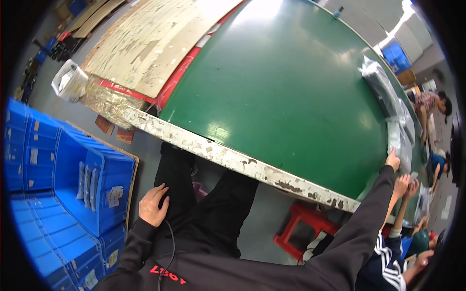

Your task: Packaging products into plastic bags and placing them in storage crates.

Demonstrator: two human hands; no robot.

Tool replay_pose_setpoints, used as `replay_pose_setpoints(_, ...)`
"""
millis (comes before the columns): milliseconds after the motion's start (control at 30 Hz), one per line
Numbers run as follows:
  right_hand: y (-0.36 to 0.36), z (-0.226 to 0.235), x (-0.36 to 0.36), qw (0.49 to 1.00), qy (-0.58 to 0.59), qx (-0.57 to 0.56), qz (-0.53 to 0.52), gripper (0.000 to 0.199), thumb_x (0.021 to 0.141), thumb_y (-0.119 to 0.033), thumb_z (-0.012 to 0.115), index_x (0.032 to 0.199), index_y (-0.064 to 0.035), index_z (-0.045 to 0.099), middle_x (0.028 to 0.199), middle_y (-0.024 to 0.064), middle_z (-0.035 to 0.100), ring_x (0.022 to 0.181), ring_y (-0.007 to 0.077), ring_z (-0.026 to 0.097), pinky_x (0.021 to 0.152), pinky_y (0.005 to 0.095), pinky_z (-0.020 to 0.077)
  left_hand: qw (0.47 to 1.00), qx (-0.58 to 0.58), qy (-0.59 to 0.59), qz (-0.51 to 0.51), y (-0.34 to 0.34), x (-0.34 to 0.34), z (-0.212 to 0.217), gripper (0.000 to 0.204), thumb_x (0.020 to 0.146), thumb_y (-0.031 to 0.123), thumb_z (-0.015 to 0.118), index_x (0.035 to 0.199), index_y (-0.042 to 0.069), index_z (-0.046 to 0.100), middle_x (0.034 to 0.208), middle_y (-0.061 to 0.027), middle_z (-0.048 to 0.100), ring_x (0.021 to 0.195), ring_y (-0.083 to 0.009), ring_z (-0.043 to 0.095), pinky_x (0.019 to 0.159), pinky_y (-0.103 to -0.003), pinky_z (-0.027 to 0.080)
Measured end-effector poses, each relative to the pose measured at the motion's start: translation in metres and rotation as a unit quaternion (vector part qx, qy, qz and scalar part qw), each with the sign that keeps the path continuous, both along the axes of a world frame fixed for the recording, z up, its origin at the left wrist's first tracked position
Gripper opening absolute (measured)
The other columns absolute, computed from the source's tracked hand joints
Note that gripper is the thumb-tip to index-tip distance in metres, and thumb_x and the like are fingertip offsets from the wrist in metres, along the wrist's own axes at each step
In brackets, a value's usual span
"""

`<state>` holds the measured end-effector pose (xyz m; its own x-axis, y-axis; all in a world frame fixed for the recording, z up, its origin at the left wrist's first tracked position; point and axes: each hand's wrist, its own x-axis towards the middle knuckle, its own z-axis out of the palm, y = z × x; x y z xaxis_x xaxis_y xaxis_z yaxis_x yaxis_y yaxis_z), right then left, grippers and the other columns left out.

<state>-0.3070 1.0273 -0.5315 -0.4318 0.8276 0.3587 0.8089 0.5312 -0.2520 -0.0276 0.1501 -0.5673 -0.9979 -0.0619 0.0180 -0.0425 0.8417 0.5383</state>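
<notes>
My left hand (pixel 153 204) rests flat on my left thigh, fingers spread, holding nothing. My right arm in a black sleeve stretches out to the right, and my right hand (pixel 392 160) touches the near end of a clear plastic bag (pixel 399 140) lying on the green table (pixel 291 87). Whether the fingers pinch the bag I cannot tell. Beyond it, more clear bags with a dark item (pixel 381 85) lie along the table's right edge.
The table has a chipped white front edge (pixel 233 157). Stacked blue crates (pixel 73 184) stand at my left. A red stool (pixel 303 228) stands under the table. Another person's hands (pixel 407 186) reach in at the right, and other people sit further along. Worn boards (pixel 150 43) lie at the far left.
</notes>
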Motion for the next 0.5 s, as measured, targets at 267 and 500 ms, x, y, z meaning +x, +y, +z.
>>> replay_pose_setpoints(267,-0.020,-0.003,0.002,0.996,-0.018,0.087,0.000,0.043,0.084,-0.036,0.058,0.094,0.0042,0.069,0.102,0.0300,0.066,0.102,0.0442,0.063,0.089,0.0496,0.0490,1.000,0.020,-0.001,0.006,0.001,0.001,-0.001,0.028,0.081,0.008,0.065,0.108,0.002,0.067,0.117,-0.0154,0.065,0.105,-0.0336,0.063,0.090,-0.039,0.051)
replay_pose_setpoints(500,-0.181,0.006,0.025,0.952,-0.062,0.136,0.267,0.032,0.086,-0.026,0.055,0.082,0.0037,0.066,0.084,0.0284,0.065,0.084,0.0459,0.064,0.073,0.0523,0.0506,1.000,0.016,0.016,0.014,-0.006,-0.006,-0.009,0.025,0.082,0.006,0.063,0.106,0.002,0.068,0.111,-0.0154,0.067,0.098,-0.0334,0.066,0.085,-0.038,0.053)
